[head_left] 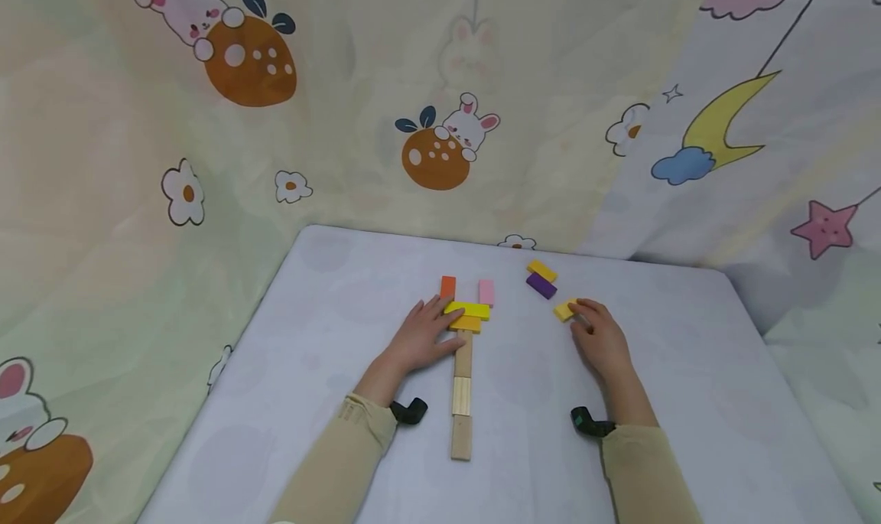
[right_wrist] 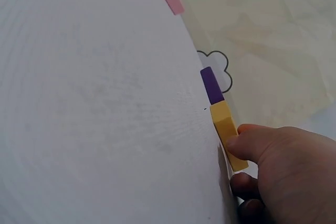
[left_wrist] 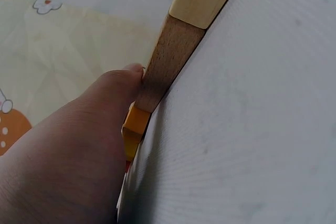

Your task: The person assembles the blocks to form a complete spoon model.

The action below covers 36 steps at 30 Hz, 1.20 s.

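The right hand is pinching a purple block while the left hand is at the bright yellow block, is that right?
Not quite: the right hand is pinching a yellow block, not a purple one, as the right wrist view shows. The left hand is at the bright yellow block, just as you said.

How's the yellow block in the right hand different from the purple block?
The yellow block is pinched by the right hand; no hand touches the purple block. In the head view, the yellow block slants up to the right, while the purple block slants down to the right. Both are oblong.
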Tool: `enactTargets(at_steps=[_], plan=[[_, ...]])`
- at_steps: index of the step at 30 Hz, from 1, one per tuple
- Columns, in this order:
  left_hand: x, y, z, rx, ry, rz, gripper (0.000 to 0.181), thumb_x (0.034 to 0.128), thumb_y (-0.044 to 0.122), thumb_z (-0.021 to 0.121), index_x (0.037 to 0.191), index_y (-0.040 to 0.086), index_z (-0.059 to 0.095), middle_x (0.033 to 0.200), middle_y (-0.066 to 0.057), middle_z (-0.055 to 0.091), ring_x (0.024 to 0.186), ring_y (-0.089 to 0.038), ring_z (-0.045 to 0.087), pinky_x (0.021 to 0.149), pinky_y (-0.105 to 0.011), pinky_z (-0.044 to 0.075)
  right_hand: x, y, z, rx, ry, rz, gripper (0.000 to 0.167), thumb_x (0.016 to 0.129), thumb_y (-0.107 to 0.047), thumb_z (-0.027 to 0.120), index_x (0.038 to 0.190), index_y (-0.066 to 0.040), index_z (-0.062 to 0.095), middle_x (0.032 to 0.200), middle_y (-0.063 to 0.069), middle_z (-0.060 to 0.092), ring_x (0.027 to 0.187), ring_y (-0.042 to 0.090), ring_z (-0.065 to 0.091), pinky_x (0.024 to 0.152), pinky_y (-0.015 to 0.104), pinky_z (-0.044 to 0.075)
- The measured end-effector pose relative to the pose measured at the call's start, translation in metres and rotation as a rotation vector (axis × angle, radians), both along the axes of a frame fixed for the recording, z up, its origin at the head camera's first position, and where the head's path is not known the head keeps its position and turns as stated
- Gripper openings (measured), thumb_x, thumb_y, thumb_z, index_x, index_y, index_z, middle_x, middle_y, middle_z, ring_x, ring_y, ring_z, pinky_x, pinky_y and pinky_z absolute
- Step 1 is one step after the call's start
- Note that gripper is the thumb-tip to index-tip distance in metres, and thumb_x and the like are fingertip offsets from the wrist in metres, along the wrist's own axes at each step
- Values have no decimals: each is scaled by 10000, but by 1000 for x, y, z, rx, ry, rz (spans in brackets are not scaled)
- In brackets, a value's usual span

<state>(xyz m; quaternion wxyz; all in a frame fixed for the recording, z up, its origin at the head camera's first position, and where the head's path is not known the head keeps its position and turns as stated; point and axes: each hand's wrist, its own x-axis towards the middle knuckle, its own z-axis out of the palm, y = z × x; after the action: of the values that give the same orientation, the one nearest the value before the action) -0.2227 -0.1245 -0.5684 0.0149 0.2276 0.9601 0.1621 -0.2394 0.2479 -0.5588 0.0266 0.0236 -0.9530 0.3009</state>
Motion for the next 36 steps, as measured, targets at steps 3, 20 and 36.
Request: enactTargets(at_steps=[3,20,36], plan=[[0,0,1,7,1,5,651,962,631,466,1523,311,389,1644,21,244,1533,-259,188,1255,-483,138,-1,1,0,-4,24,4,460,990,-170,570,1443,-122,509,1551,130,373,1303,393,486,1009,570,456],[-1,0,-1,20,18,8,645,956,622,489,1516,314,404,1636,14,269,1518,-284,229,1251,-488,153,-4,-1,1,6,-34,-24,507,1007,-195,541,1501,-165,434,1567,139,363,1368,405,428,1071,601,406],[2,0,1,35,7,4,648,958,621,486,1515,298,410,1638,0,263,1520,-295,217,1250,-496,146,1,-3,-1,6,-21,-39,417,1005,-180,549,1420,-136,536,1473,168,438,1338,411,439,1078,607,390]])
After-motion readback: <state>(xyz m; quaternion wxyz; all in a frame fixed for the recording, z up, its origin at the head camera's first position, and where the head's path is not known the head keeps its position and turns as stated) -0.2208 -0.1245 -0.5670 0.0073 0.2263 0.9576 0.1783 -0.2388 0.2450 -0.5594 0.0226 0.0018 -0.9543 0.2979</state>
